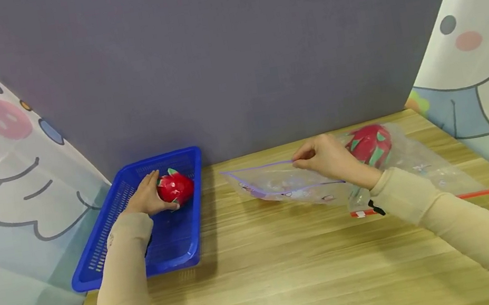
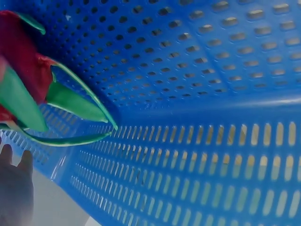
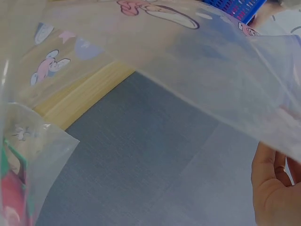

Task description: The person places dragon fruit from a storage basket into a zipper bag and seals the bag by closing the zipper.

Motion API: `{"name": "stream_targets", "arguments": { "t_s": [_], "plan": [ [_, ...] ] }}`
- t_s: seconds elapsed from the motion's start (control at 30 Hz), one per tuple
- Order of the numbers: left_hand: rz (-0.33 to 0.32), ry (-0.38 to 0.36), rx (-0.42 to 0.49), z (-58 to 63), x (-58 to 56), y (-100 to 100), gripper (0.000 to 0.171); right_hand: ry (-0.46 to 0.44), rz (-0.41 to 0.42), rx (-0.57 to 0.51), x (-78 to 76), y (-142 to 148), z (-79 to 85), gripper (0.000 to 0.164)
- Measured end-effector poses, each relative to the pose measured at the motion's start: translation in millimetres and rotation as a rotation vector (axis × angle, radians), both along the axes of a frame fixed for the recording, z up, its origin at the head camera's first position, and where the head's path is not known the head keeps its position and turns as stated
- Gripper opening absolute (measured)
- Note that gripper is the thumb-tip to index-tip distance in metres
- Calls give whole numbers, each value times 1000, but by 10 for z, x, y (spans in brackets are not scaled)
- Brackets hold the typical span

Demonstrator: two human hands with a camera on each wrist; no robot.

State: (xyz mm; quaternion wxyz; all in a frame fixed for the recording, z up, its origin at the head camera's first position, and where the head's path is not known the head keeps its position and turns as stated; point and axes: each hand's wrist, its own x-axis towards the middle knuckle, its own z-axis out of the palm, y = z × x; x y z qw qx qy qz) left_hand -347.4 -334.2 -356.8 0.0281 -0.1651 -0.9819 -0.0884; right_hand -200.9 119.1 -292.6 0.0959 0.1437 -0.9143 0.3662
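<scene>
In the head view, my left hand reaches into a blue basket with thumb and fingers spread beside a red dragon fruit. The thumb meets its near side, while the fingertips lie by its upper left edge. The left wrist view has the fruit's green-tipped scales close up and some fingers at lower left. My right hand pinches the purple-edged rim of a clear printed zip bag, whose mouth gapes. The right wrist view shows its film beside the curled fingers.
Another clear bag with a red zip strip lies at the right, a second dragon fruit inside it. A grey panel stands behind the wooden table. Cartoon-printed sheets flank both sides.
</scene>
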Motion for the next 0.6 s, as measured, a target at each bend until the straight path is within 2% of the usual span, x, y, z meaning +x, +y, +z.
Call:
{"name": "stream_targets", "arguments": {
  "t_s": [0.17,0.37,0.6],
  "plan": [
    [-2,-14,3,-71,-30,11,117,14,13,8,1,-28,-18,12],
    [-22,-16,89,-126,-45,12,107,24,15,1,2,-41,-41,11],
    [-26,-9,73,-132,-84,13,103,7,13,-5,-8,-40,-35,12]
  ]
}}
